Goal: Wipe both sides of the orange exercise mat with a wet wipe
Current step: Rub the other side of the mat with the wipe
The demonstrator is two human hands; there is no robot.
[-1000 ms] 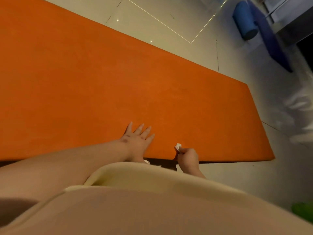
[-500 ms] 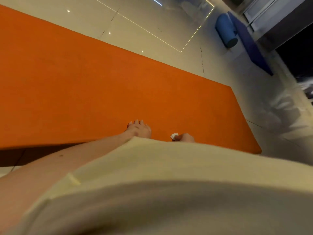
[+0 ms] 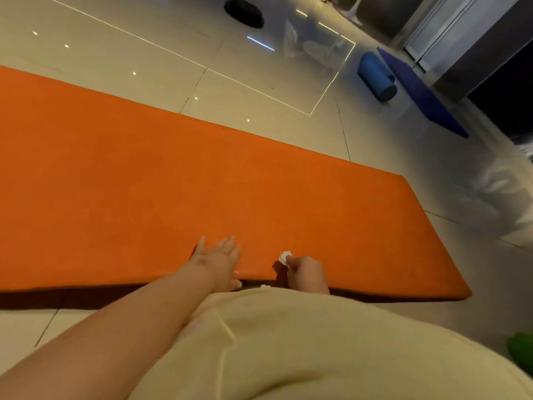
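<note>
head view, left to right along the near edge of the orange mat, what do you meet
left hand flat on the orange mat → wet wipe → right hand pinching the wipe → the mat's bare right corner

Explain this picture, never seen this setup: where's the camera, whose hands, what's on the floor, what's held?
There is no robot here. A person wears a wide-angle camera on their head, looking forward and down, so the pale clothing at the bottom is their own. The orange exercise mat lies flat on the tiled floor. The left hand rests on it with straight fingers, by the near edge. The right hand pinches a small white wet wipe there too. Farther off lie a rolled blue mat and a flat dark blue mat.
</note>
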